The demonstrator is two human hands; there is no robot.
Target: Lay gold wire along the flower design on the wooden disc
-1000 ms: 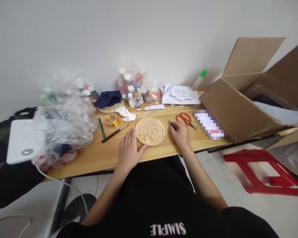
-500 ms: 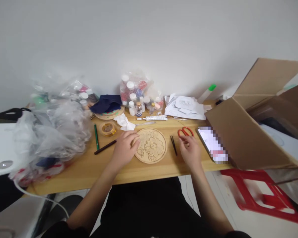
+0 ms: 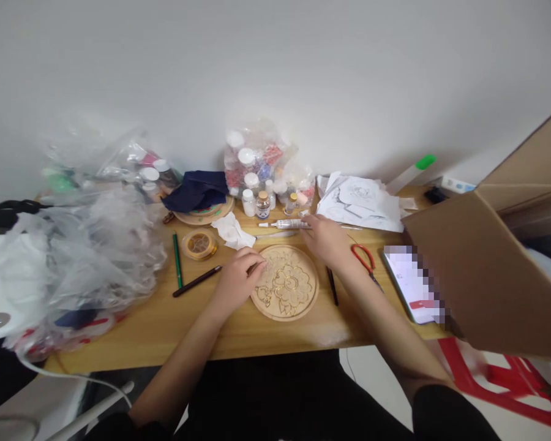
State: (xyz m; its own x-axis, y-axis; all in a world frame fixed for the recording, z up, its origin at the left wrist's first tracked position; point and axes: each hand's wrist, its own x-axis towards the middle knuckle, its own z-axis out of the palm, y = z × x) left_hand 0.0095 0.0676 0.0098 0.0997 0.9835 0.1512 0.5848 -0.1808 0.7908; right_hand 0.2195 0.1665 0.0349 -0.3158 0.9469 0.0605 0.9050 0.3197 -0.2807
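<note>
A round wooden board (image 3: 307, 300) lies on the table in front of me, with a flower outlined in thin golden lines. My left hand (image 3: 239, 277) is at the board's upper left edge, thumb and fingers drawn together; anything between the tips is too small to make out. Past the board, my right hand (image 3: 327, 239) has its fingers closed at the right end of a white glue tube (image 3: 284, 224), which lies flat. Below my right forearm are dark tweezers (image 3: 332, 286). Red-handled pliers (image 3: 365, 257) lie to the right, apart from the hand.
Left stand a spool of golden wire (image 3: 199, 244), a green pen (image 3: 177, 262), a dark pen (image 3: 196, 282) and plastic bags (image 3: 105, 245). Small bottles (image 3: 262, 205), a crumpled tissue (image 3: 233, 231) and papers (image 3: 360, 199) line the back. A phone (image 3: 411, 285) and cardboard box (image 3: 459, 275) are right.
My right hand has left the red-handled pliers and reached left and forward to the glue tube. My left hand's thumb and fingers have come closer together by the board. The view has shifted slightly.
</note>
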